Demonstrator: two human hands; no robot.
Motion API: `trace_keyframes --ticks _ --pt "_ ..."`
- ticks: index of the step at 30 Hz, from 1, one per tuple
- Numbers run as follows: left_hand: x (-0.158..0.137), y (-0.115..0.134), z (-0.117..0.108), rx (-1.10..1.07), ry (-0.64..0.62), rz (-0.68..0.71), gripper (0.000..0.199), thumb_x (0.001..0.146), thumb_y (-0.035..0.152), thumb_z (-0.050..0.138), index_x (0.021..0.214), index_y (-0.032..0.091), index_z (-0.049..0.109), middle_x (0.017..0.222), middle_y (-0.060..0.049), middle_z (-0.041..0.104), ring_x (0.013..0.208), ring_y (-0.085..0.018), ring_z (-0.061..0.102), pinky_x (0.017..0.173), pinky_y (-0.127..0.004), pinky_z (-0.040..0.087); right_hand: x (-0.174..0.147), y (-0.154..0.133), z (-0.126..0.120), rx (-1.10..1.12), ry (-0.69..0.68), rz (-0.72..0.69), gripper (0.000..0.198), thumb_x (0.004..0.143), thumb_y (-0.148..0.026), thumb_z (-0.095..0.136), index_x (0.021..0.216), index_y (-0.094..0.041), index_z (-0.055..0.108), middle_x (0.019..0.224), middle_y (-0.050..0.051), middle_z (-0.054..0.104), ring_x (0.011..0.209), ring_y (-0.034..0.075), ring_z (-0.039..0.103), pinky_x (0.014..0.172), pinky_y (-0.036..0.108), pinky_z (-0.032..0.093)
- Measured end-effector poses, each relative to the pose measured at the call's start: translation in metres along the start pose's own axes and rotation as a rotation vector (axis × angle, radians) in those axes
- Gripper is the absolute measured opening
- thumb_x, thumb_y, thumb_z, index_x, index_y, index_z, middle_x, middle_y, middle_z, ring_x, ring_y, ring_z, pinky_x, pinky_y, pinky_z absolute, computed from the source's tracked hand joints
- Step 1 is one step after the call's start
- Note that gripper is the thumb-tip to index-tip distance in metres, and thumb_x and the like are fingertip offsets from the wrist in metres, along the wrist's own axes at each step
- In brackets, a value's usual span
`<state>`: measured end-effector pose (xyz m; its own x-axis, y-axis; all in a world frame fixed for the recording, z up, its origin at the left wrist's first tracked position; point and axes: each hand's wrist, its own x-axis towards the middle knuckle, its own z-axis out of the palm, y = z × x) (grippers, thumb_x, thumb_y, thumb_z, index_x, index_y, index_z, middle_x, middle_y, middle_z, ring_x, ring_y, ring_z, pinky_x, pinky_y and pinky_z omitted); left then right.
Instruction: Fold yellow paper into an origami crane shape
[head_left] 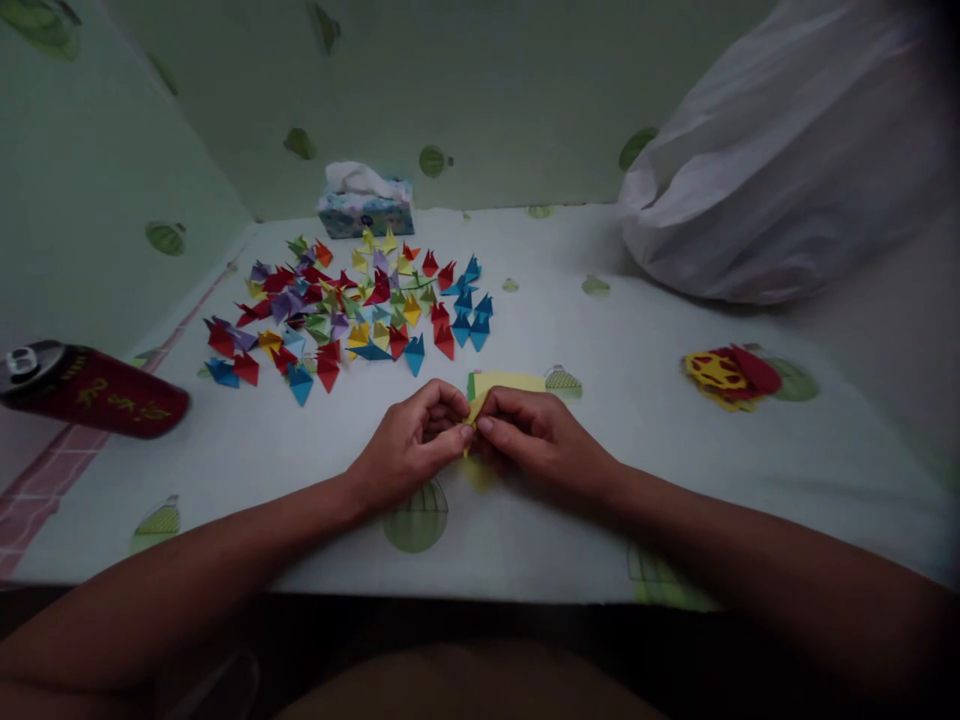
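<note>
Between my two hands is a small folded piece of yellow paper (475, 408), pinched from both sides above the table. My left hand (416, 440) is closed on its left side, thumb and fingertips together. From the right, my right hand (544, 435) pinches it as well, and the fingers hide part of the fold. Just behind the hands lies a stack of yellow paper sheets (517, 381) with a green edge at its left. Farther back and to the left, many folded paper cranes (379, 288) in red, blue, yellow, green and purple stand grouped together.
A tissue box (367, 210) stands at the back against the wall. At the left a dark red can (97, 390) appears tilted. A white plastic bag (750, 170) bulges over the back right. Yellow and red cut-out pieces (727, 375) lie on the right of the patterned tablecloth (600, 330).
</note>
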<state>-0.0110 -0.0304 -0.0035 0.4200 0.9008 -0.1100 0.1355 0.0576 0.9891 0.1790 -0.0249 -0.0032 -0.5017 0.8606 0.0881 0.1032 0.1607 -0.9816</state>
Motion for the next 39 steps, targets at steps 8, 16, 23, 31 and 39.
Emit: trace_keyframes --ticks 8,16,23,31,39 --pt "0.0 0.0007 0.0004 -0.04 -0.014 0.005 0.02 0.086 0.031 0.062 0.096 0.017 0.052 0.085 -0.001 0.058 0.08 -0.014 0.059 0.073 -0.028 0.046 -0.0002 0.0011 -0.0009 0.001 0.0 0.002 0.017 0.089 -0.022 0.053 0.074 -0.016 0.058 0.063 -0.001 0.058 0.055 0.01 0.049 0.053 0.023 0.038" --pt "-0.0002 0.0007 0.0006 -0.037 -0.011 0.016 0.02 0.086 0.031 0.063 0.095 0.016 0.053 0.087 -0.001 0.059 0.079 -0.014 0.058 0.071 -0.028 0.045 -0.0002 0.0002 -0.001 0.015 -0.006 0.024 0.021 0.09 -0.027 0.055 0.072 -0.016 0.055 0.061 -0.002 0.055 0.054 0.009 0.046 0.051 0.023 0.037" --pt "0.0004 -0.0003 0.0005 -0.067 -0.034 0.022 0.02 0.087 0.03 0.063 0.096 0.016 0.053 0.086 -0.001 0.059 0.079 -0.013 0.058 0.072 -0.028 0.045 -0.0012 0.0021 -0.0007 0.045 -0.023 0.045 0.021 0.091 -0.027 0.055 0.073 -0.016 0.055 0.062 -0.001 0.056 0.054 0.009 0.047 0.051 0.023 0.038" --pt "0.0 0.0006 -0.0002 -0.097 -0.029 0.003 0.017 0.088 0.029 0.063 0.095 0.016 0.054 0.082 -0.002 0.063 0.076 -0.013 0.06 0.07 -0.027 0.046 -0.0009 0.0017 -0.001 0.069 -0.03 0.052 0.023 0.093 -0.027 0.053 0.074 -0.016 0.056 0.062 -0.001 0.056 0.054 0.009 0.049 0.052 0.023 0.04" --pt "0.0042 -0.0027 0.0009 -0.215 0.086 -0.049 0.025 0.084 0.031 0.071 0.098 0.017 0.055 0.073 0.002 0.065 0.067 -0.012 0.064 0.065 -0.024 0.049 0.0001 0.0007 -0.0015 0.094 -0.049 0.084 0.02 0.093 -0.027 0.054 0.078 -0.016 0.059 0.065 0.0 0.058 0.054 0.01 0.052 0.053 0.024 0.042"
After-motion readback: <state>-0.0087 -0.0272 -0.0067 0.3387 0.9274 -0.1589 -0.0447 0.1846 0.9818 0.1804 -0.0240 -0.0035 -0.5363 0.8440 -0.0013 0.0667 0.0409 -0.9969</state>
